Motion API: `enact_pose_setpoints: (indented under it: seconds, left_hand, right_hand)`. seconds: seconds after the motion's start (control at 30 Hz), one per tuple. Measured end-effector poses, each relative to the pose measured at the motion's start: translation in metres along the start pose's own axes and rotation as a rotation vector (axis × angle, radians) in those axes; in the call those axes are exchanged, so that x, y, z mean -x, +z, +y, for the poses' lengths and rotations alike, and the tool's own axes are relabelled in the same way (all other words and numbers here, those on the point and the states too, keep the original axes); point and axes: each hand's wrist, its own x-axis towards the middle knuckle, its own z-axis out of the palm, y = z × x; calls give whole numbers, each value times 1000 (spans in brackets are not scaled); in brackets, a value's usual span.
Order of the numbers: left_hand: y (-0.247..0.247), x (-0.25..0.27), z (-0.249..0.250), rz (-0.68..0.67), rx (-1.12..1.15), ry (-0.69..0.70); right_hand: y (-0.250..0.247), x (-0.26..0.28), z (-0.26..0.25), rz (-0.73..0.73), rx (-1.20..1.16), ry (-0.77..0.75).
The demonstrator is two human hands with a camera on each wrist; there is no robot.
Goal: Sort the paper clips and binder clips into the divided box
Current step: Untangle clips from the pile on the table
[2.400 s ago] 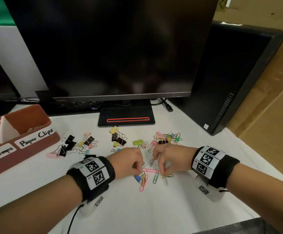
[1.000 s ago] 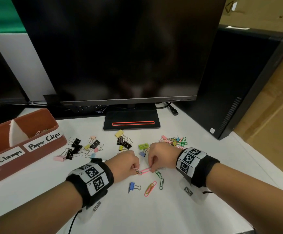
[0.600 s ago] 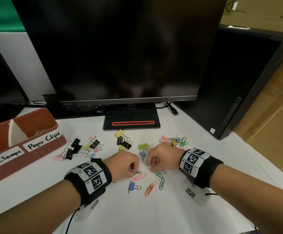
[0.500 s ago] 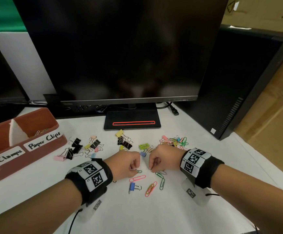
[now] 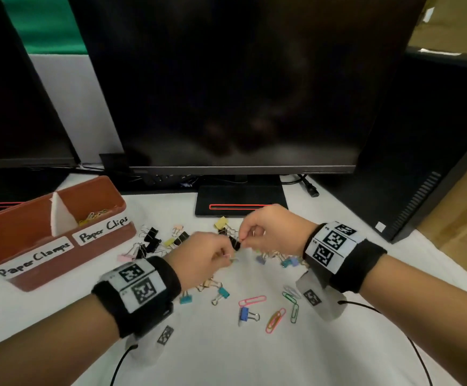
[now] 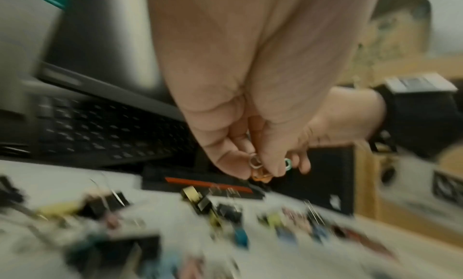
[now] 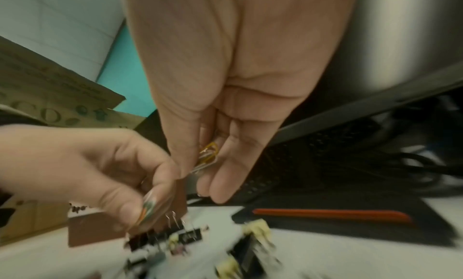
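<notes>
My left hand (image 5: 226, 256) hovers above the white table and pinches a small bunch of paper clips (image 6: 260, 169), silver, orange and green. Just right of it, my right hand (image 5: 242, 240) pinches yellow and silver paper clips (image 7: 209, 154); its fingertips nearly meet the left hand's. The left hand (image 7: 112, 174) also shows in the right wrist view. The brown divided box (image 5: 59, 270) sits at the left, labelled "Paper Clamps" and "Paper Clips", with yellow clips (image 5: 95, 215) in its right compartment. Loose paper clips (image 5: 275, 320) and a blue binder clip (image 5: 244, 314) lie below the hands.
Black and coloured binder clips (image 5: 151, 238) are scattered between the box and the hands. A monitor (image 5: 240, 79) on its stand (image 5: 240, 200) rises behind, with a black computer tower (image 5: 421, 149) at the right. Wrist cables trail over the near table.
Both hands have lifted off the table and moved toward the monitor with their clips. The pink paper clip they held together a second ago now lies on the table.
</notes>
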Motion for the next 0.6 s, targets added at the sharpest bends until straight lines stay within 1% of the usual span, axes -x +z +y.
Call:
enact_pose_setpoints:
  seconds: [0.03, 0.1, 0.2, 0.27, 0.3, 0.37, 0.43, 0.5, 0.57, 0.6]
  left_hand:
    - [-19, 6, -8, 58, 23, -43]
    - [-58, 17, -34, 151, -1, -141]
    - [-113, 40, -88, 305, -62, -318]
    - [-134, 53, -121, 384, -90, -450]
    - [-140, 57, -134, 402, -83, -510]
    - [-144, 62, -154, 410, -24, -585]
    - [-141, 63, -165, 404, -12, -615]
    - [-140, 64, -168, 410, -87, -606]
    - [-137, 68, -163, 436, -145, -557]
    - [-134, 69, -158, 457, -151, -502]
  right_hand:
    - [-2, -10, -13, 12, -8, -34]
    - [-2, -36, -39, 31, -47, -93]
    - [10, -93, -86, 67, -108, -185]
    - [23, -133, -120, 89, -128, -243]
    - [30, -152, -135, 91, -114, -257]
    - [47, -185, -159, 74, -84, -245]
    - [60, -207, -172, 32, -81, -176]
    - [67, -215, -174, 3, -114, -124]
    - [65, -210, -168, 33, -111, -180]
    - [62, -203, -162, 62, -98, -219]
